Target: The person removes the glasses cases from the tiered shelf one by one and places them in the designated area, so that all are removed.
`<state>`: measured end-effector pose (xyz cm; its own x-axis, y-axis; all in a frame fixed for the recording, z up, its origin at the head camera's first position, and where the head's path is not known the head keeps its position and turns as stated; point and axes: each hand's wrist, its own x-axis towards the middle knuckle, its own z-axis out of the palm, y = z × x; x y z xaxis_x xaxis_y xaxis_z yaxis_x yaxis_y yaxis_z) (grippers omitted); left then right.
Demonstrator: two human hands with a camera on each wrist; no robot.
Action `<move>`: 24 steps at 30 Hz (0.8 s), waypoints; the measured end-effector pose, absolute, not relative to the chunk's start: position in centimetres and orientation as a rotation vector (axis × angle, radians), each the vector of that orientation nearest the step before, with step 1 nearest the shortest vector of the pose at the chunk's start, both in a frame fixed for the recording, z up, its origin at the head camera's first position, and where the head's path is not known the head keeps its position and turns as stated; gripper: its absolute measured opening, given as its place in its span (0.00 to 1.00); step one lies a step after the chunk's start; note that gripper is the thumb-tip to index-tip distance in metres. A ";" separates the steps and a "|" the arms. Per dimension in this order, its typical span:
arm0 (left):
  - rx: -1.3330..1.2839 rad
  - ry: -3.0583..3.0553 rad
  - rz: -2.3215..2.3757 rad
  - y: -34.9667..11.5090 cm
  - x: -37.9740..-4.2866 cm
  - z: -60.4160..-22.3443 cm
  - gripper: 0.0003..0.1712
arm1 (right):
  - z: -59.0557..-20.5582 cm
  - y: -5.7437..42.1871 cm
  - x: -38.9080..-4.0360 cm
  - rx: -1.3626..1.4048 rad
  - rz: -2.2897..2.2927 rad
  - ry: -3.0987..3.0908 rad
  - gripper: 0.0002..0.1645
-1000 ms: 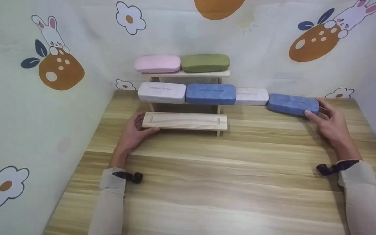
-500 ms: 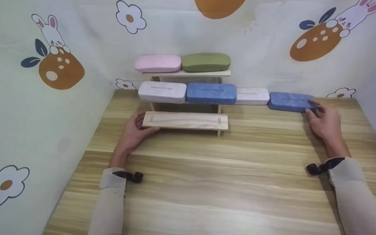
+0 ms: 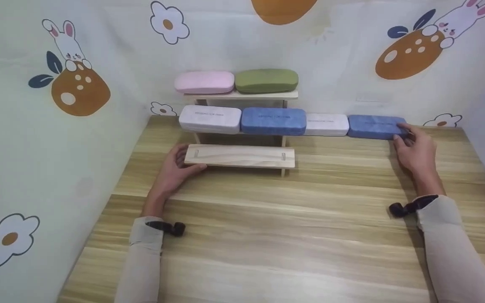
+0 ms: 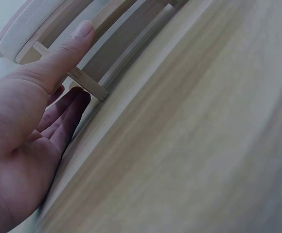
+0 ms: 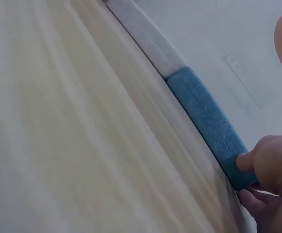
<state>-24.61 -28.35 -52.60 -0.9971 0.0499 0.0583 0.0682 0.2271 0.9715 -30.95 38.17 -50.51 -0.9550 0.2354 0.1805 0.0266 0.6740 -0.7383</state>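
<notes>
My left hand [image 3: 174, 168] holds the left end of the bare lowest shelf [image 3: 240, 156] of a wooden tiered rack. In the left wrist view its thumb lies along the shelf's front edge, with the other fingers low by the leg [image 4: 88, 83]. On the table by the back wall, my right hand [image 3: 419, 153] pinches the right end of a blue glasses case [image 3: 375, 126]. That case's left end meets a white glasses case [image 3: 326, 124]. In the right wrist view the blue case [image 5: 206, 124] lies flat, in line with the white one [image 5: 148, 39].
On the rack's middle shelf stand another white case [image 3: 209, 119] and another blue case [image 3: 273, 121]. Its top shelf carries a pink case [image 3: 204, 82] and a green case [image 3: 266, 81]. Patterned cloth walls [image 3: 331, 54] rise behind and beside the wooden table [image 3: 267, 227].
The blue case's right end has swung back toward the wall, so it lines up with the white case. My right hand has shifted left and back with it. The left hand stays put.
</notes>
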 end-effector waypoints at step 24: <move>-0.096 -2.445 -1.954 -28.3 -24.8 -52.7 0.54 | -49.0 35.7 -30.5 -0.171 1.163 -2.595 0.40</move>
